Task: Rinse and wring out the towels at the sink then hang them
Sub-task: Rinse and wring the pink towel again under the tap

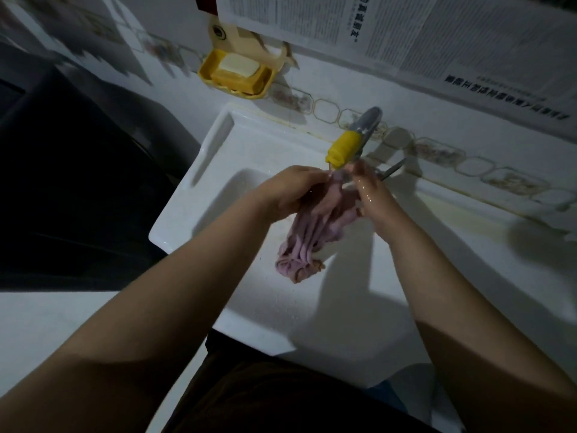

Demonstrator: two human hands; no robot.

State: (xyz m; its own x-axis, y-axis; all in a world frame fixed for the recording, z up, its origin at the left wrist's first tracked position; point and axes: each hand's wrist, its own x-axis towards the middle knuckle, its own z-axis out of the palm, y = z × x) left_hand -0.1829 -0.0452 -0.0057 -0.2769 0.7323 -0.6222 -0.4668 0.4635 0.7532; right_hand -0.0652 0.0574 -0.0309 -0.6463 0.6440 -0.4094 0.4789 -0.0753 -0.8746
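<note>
A dark garment is seen nearest, at the bottom edge, just below the front rim of a white, glossy, rectangular sink. Two bare forearms are stretched forward and inward over the basin, converging near its far side. A pale purple towel, soft and wet-looking, is gathered into long rope-like folds that hang down from between the hands, with its crumpled lower end bunched below and nearer than both hands, over the white basin floor. The left hand is curled round the upper part of the towel, knuckles up, the wrist bent slightly downward. The right hand, wet and shiny, is held edge-on just beside the left, its fingers closed on the top of the same cloth. Directly beyond the fingertips of both hands, a grey tap with a yellow, soft-looking spout sleeve is angled down towards them. Farther off, beyond and to the left of the left hand, a yellow plastic soap dish is fixed to the tiled wall, with a pale rectangular bar of soap in it. Printed paper sheets are spread across the wall above.
</note>
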